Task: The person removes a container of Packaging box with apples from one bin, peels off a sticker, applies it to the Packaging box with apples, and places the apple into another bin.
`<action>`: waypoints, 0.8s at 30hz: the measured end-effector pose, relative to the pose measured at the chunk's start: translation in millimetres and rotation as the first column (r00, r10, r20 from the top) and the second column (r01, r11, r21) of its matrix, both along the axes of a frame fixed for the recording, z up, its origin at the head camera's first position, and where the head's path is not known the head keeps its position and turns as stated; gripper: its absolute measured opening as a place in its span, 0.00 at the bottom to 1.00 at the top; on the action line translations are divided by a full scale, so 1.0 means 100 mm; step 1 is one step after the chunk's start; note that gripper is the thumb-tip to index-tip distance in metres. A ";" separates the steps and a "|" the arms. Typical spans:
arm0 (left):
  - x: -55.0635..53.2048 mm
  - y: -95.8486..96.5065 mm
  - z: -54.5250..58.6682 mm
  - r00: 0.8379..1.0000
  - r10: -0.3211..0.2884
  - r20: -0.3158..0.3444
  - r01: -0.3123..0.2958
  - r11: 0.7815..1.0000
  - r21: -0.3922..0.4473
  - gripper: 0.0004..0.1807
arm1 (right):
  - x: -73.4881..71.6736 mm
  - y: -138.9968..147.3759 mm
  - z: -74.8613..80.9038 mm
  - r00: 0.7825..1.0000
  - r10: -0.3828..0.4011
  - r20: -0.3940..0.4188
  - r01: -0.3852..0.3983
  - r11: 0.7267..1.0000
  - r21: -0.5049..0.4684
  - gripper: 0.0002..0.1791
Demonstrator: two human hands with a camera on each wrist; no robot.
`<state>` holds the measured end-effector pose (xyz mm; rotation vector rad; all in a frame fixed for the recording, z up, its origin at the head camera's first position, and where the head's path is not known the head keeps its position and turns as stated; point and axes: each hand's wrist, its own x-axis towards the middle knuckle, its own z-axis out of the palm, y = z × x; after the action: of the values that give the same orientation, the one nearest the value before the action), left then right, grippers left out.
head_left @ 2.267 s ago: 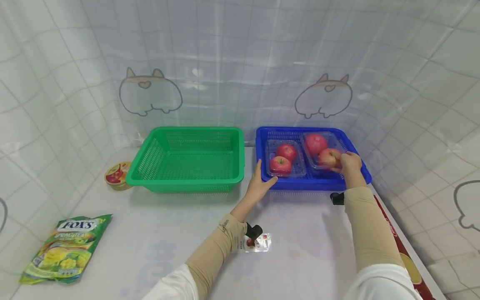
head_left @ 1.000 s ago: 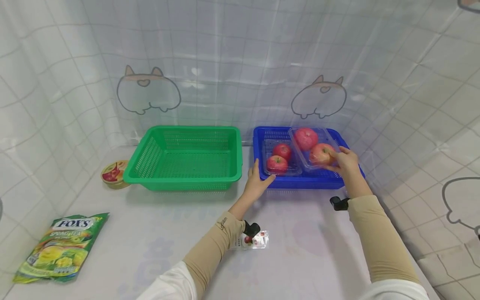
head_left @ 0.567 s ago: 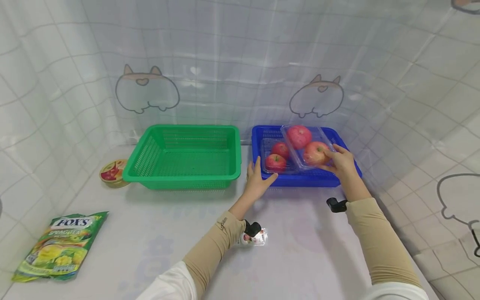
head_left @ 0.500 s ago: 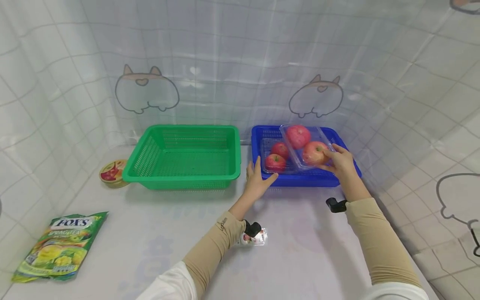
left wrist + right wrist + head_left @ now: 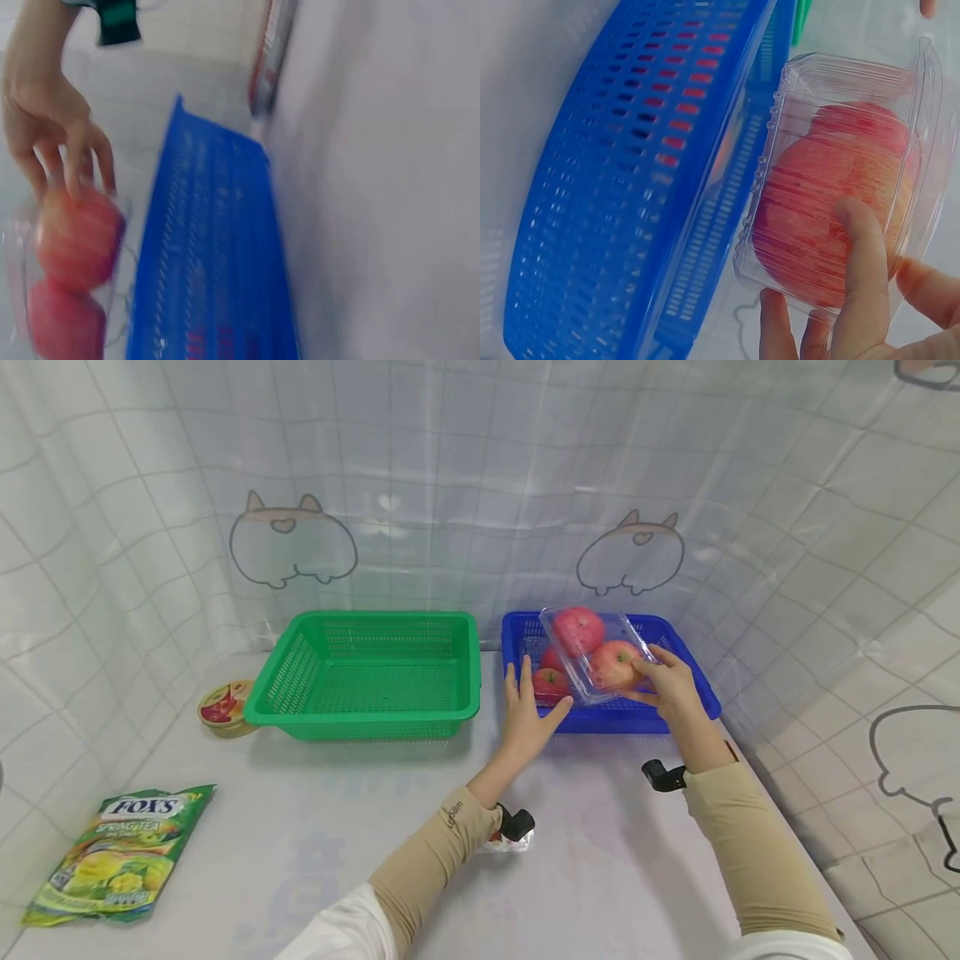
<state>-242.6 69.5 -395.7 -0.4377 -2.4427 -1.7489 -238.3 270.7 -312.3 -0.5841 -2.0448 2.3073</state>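
Observation:
My right hand (image 5: 671, 689) grips the right end of a clear plastic box of two apples (image 5: 613, 667). That box is raised and tilted above the blue basket (image 5: 630, 720); the right wrist view has fingers and thumb around the clear box of apples (image 5: 832, 202). Partly covered by it, a second box with red apples (image 5: 550, 687) lies in the basket's left half. My left hand (image 5: 528, 718) has its fingers spread at the basket's left front corner and holds nothing. In the left wrist view the blue basket (image 5: 214, 247) is blurred.
Left of the blue basket stands a green basket (image 5: 375, 722). A round tin (image 5: 225, 708) sits beside it, and a green Fox's candy bag (image 5: 123, 856) lies at the front left. A small shiny packet (image 5: 517, 842) is partly under my left wrist. Tiled-pattern curtains surround the table.
My right hand has lifted the apple box out of its place and carried it left, over the other box. My left hand has shifted slightly right, with fingers raised from the basket rim.

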 end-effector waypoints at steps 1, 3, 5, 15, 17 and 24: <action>0.01 0.01 0.01 0.999 -0.023 0.031 0.021 0.999 0.042 0.49 | 0.01 -0.01 0.00 1.000 0.002 -0.001 -0.002 1.000 0.005 0.37; 0.01 0.04 0.04 0.992 -0.075 0.103 0.060 0.989 0.136 0.49 | 0.02 -0.05 0.01 1.000 0.008 -0.007 -0.008 1.000 0.018 0.37; 0.02 0.06 0.05 0.980 -0.114 0.166 0.077 0.973 0.217 0.49 | 0.03 -0.08 0.00 1.000 0.009 -0.013 -0.008 1.000 0.029 0.36; 0.01 0.17 0.09 0.960 -0.195 0.200 0.105 0.915 0.390 0.47 | 0.07 -0.22 -0.02 0.999 -0.008 -0.034 0.009 1.000 0.023 0.36; 0.02 0.18 0.08 0.964 -0.169 0.206 0.082 0.925 0.371 0.46 | 0.08 -0.26 -0.03 0.999 -0.015 -0.038 0.016 1.000 0.019 0.36; 0.01 0.24 0.08 0.977 -0.104 0.188 0.007 0.890 0.457 0.41 | 0.10 -0.36 -0.05 0.999 -0.031 -0.038 0.031 1.000 0.002 0.34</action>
<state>-241.3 93.3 -387.7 -0.2851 -2.0425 -2.4106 -228.6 234.7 -317.6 -0.5629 -2.0069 2.2804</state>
